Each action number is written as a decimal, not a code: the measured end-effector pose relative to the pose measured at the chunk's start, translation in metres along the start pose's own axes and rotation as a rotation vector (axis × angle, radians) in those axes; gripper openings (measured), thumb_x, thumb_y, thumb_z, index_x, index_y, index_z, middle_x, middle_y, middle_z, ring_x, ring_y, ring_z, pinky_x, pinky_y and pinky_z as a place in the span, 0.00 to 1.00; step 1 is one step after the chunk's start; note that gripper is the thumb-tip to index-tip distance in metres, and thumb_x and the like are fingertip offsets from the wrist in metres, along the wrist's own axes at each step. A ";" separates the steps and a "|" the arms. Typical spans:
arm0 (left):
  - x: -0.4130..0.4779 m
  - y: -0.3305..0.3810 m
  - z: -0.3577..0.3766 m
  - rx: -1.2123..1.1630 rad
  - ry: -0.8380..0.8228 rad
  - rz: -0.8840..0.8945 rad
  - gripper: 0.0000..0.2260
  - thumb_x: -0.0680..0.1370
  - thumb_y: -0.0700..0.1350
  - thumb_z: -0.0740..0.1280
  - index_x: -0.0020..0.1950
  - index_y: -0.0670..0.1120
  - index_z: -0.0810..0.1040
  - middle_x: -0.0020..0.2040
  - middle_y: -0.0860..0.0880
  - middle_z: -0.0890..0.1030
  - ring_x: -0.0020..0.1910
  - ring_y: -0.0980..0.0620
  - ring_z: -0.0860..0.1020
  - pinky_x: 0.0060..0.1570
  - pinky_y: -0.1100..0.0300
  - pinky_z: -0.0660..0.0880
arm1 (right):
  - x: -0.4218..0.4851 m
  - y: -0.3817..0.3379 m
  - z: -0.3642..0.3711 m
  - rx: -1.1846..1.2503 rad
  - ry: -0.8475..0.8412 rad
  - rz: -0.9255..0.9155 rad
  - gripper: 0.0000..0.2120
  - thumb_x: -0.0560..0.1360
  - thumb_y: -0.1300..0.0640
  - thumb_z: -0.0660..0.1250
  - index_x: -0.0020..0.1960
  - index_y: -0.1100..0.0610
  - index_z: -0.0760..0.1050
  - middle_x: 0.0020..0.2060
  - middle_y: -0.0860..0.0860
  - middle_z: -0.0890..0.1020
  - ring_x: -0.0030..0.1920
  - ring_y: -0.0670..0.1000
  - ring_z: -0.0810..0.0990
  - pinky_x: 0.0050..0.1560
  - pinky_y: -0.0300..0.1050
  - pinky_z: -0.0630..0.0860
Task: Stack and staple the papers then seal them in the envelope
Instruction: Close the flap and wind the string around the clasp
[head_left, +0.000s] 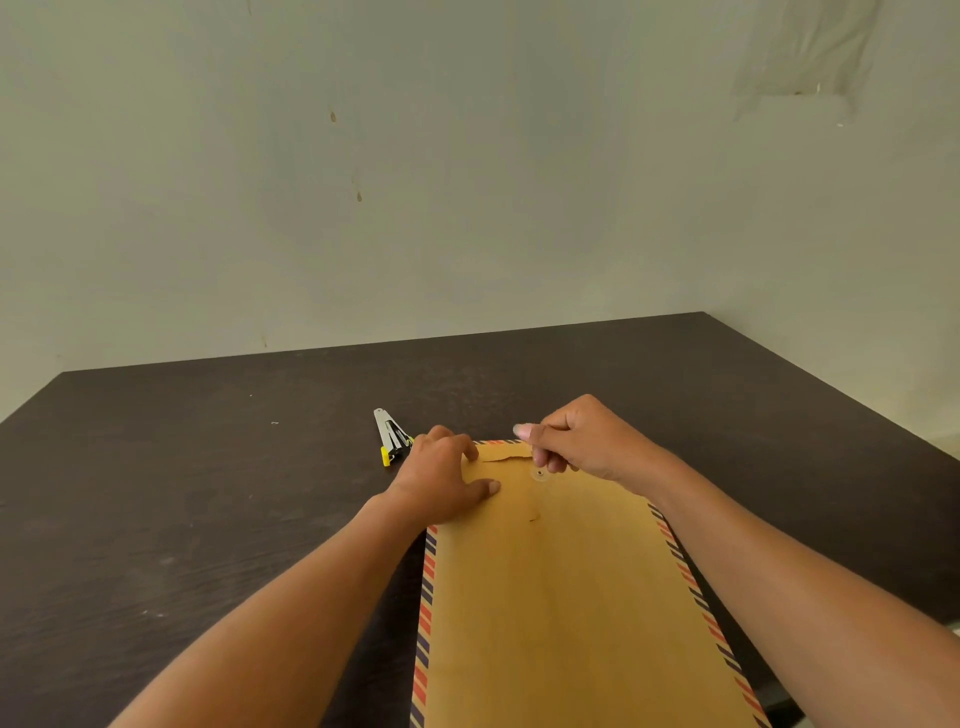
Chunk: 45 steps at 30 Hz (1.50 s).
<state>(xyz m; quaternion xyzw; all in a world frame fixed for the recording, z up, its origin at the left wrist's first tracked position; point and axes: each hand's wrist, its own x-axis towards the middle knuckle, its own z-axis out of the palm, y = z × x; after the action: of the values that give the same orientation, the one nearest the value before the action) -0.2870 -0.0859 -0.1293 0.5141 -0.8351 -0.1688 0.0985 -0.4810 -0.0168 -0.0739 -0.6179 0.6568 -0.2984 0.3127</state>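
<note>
Brown envelope (561, 597) with striped borders lies flat on the dark counter (208, 493), reaching from the near edge to both hands; the left hand (441, 483) presses open on its far left corner; the right hand (582, 441) pinches something small above the clasp disc (540, 474), maybe the string; the papers are not visible, probably inside; the torn flap could rip more if pulled hard; a stapler (390, 439) lies just beyond; no writing is readable.

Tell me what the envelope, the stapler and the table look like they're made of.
Envelope: matte brown kraft paper, torn flap edge, red and blue striped border. Stapler: shiny bare metal with yellow parts, probably plastic. Table: dark brown wood or wood-look laminate, faint grain, dull sheen.
</note>
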 end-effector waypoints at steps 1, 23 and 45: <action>0.000 0.001 -0.001 0.000 -0.008 0.004 0.23 0.76 0.59 0.70 0.68 0.52 0.74 0.71 0.48 0.69 0.71 0.45 0.66 0.69 0.52 0.66 | -0.001 0.001 0.001 -0.041 0.018 0.006 0.21 0.78 0.44 0.70 0.37 0.59 0.85 0.34 0.53 0.87 0.34 0.43 0.82 0.43 0.44 0.79; 0.006 0.023 0.006 0.254 -0.043 0.275 0.20 0.83 0.48 0.60 0.75 0.60 0.69 0.73 0.52 0.69 0.70 0.46 0.66 0.68 0.43 0.69 | -0.020 0.030 0.033 -0.218 0.121 0.218 0.14 0.81 0.59 0.60 0.51 0.52 0.85 0.51 0.45 0.85 0.55 0.50 0.81 0.56 0.45 0.78; 0.005 0.031 0.015 0.105 0.011 0.102 0.17 0.79 0.60 0.62 0.68 0.61 0.74 0.70 0.53 0.70 0.69 0.45 0.65 0.67 0.44 0.66 | -0.016 0.037 0.015 -0.127 0.138 0.397 0.08 0.75 0.56 0.71 0.39 0.59 0.81 0.32 0.54 0.75 0.30 0.54 0.70 0.27 0.41 0.66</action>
<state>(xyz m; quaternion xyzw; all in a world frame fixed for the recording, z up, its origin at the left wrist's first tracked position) -0.3200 -0.0753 -0.1318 0.4761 -0.8675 -0.1167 0.0843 -0.4920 0.0017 -0.1114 -0.4732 0.8028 -0.2304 0.2801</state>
